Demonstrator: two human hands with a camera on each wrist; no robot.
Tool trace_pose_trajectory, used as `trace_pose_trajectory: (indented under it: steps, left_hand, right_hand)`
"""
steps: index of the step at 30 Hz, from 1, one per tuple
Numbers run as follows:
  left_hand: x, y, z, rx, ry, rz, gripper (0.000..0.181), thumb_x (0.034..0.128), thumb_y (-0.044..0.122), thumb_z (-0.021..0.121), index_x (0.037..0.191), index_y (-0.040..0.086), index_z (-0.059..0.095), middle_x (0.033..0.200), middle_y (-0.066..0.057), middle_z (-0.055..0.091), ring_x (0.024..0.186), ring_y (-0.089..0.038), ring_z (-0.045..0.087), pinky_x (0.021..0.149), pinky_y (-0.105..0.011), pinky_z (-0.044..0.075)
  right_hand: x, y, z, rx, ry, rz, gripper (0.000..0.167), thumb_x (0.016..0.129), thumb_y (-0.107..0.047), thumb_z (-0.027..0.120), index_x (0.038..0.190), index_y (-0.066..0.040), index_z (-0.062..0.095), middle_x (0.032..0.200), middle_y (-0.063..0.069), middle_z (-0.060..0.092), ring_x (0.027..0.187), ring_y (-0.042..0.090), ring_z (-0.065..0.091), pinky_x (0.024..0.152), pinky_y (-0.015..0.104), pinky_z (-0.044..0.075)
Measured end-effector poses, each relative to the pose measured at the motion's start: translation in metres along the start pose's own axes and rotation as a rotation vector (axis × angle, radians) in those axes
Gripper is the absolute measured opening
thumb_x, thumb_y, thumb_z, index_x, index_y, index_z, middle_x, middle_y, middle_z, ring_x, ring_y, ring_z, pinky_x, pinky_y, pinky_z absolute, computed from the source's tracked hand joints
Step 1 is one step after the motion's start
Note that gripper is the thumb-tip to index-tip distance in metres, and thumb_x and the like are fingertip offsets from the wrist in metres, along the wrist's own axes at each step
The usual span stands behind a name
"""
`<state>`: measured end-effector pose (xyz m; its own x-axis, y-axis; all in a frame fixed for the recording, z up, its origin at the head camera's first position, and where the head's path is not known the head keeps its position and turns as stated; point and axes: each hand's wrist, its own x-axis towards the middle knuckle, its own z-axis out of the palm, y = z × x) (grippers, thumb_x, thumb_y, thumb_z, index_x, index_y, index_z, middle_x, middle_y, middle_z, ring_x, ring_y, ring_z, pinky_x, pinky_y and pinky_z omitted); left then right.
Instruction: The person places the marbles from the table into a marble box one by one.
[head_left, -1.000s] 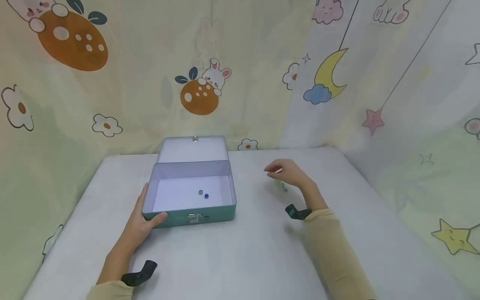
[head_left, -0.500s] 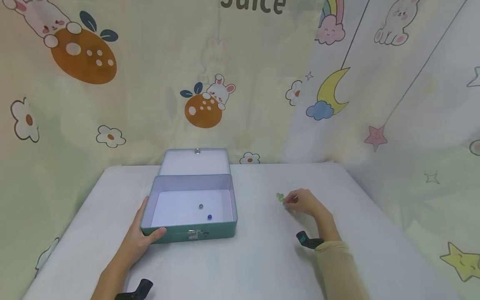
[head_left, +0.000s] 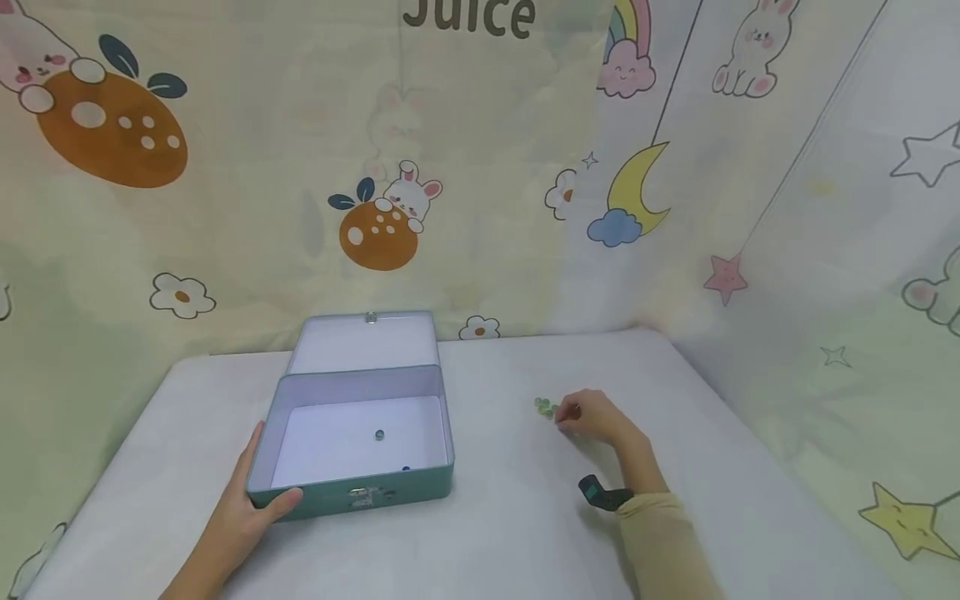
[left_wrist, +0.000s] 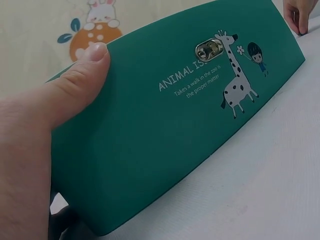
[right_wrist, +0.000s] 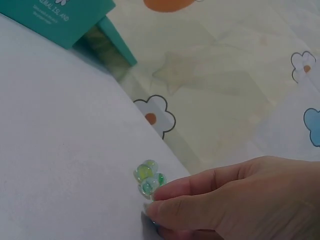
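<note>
A green tin box (head_left: 322, 500) stands on the white table with its lid tipped back. My left hand (head_left: 242, 510) grips its near left corner, thumb against the printed front wall and fingers along the side. Inside, a clear greenish marble (head_left: 379, 435) lies on the white floor, and a blue marble (head_left: 406, 468) is partly hidden behind the front rim. Right of the box, my right hand (head_left: 597, 415) pinches with thumb and forefinger at the edge of a cluster of green and yellow glass marbles (right_wrist: 148, 175). What sits between those fingertips is mostly hidden; a marble seems pinched there.
The box lid (head_left: 363, 343) leans back behind the box. A cloth backdrop (head_left: 480, 192) with cartoon prints rises at the table's far edge and along both sides. White tabletop (head_left: 495, 500) lies between the box and the right hand.
My right hand has come down from above the marbles to their right side, fingers closing at the tabletop. The blue marble has rolled toward the box's front wall. My left hand keeps its grip.
</note>
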<state>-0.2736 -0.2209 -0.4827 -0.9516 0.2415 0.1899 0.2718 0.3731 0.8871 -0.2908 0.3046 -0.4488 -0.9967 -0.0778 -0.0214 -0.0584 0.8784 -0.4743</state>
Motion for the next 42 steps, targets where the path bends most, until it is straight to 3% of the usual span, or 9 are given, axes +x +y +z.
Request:
trace_pose_trajectory:
  steps: [4, 9, 16, 25, 31, 38, 42]
  left_hand:
    - [0.000, -0.001, -0.005, 0.003, 0.008, 0.012, 0.101, 0.0855, 0.023, 0.067, 0.150, 0.039, -0.009, 0.159, -0.021, -0.001, 0.142, -0.048, 0.002, 0.104, -0.076, 0.007]
    - [0.010, 0.000, -0.007, 0.034, 0.017, 0.023, 0.102, 0.0842, 0.026, 0.069, 0.150, 0.041, -0.007, 0.159, -0.021, 0.002, 0.142, -0.049, 0.004, 0.103, -0.076, 0.008]
    - [0.020, -0.001, 0.001, 0.015, 0.006, 0.040, 0.103, 0.0825, 0.025, 0.071, 0.150, 0.041, -0.006, 0.160, -0.018, 0.002, 0.143, -0.049, 0.005, 0.104, -0.076, 0.009]
    - [0.012, -0.005, 0.007, -0.028, 0.030, 0.058, 0.102, 0.0821, 0.020, 0.071, 0.151, 0.039, -0.003, 0.159, -0.019, 0.005, 0.142, -0.049, 0.007, 0.106, -0.074, 0.009]
    - [0.009, -0.005, 0.008, 0.013, 0.062, 0.062, 0.104, 0.0807, 0.023, 0.072, 0.152, 0.036, -0.002, 0.158, -0.022, 0.010, 0.139, -0.052, 0.014, 0.103, -0.075, 0.014]
    - [0.002, -0.006, 0.009, 0.066, 0.118, 0.085, 0.105, 0.0779, 0.022, 0.074, 0.154, 0.024, 0.002, 0.154, -0.025, 0.019, 0.133, -0.050, 0.024, 0.102, -0.072, 0.021]
    - [-0.002, -0.006, 0.010, 0.072, 0.127, 0.090, 0.104, 0.0783, 0.022, 0.074, 0.154, 0.024, 0.003, 0.154, -0.024, 0.020, 0.133, -0.049, 0.025, 0.102, -0.070, 0.021]
  right_hand:
    - [0.005, -0.006, -0.001, -0.004, -0.006, 0.011, 0.008, 0.082, -0.007, 0.071, 0.085, -0.014, 0.071, 0.085, -0.004, 0.069, 0.083, 0.012, 0.061, 0.080, 0.035, 0.053]
    - [0.003, -0.007, -0.005, -0.011, -0.014, 0.016, 0.007, 0.083, -0.008, 0.070, 0.089, -0.012, 0.072, 0.088, -0.001, 0.070, 0.085, 0.015, 0.062, 0.081, 0.037, 0.053]
    - [0.001, 0.002, -0.011, -0.031, -0.005, 0.052, 0.007, 0.082, -0.009, 0.071, 0.086, -0.014, 0.072, 0.088, -0.002, 0.069, 0.085, 0.014, 0.061, 0.081, 0.037, 0.052]
    - [-0.002, -0.001, -0.011, -0.035, -0.029, 0.035, 0.007, 0.082, -0.007, 0.071, 0.087, -0.012, 0.072, 0.087, -0.001, 0.070, 0.084, 0.014, 0.061, 0.079, 0.036, 0.052]
    - [-0.001, -0.003, -0.012, -0.039, -0.019, -0.024, 0.006, 0.082, -0.008, 0.072, 0.087, -0.011, 0.072, 0.087, -0.001, 0.070, 0.083, 0.014, 0.062, 0.078, 0.034, 0.053]
    - [0.002, -0.007, -0.007, -0.006, -0.026, 0.004, 0.009, 0.081, -0.008, 0.072, 0.090, -0.012, 0.072, 0.089, -0.001, 0.070, 0.082, 0.011, 0.061, 0.074, 0.030, 0.053]
    - [0.002, -0.015, -0.007, 0.014, 0.003, -0.015, 0.010, 0.083, -0.007, 0.069, 0.093, -0.010, 0.072, 0.093, 0.001, 0.070, 0.086, 0.014, 0.062, 0.077, 0.032, 0.054]
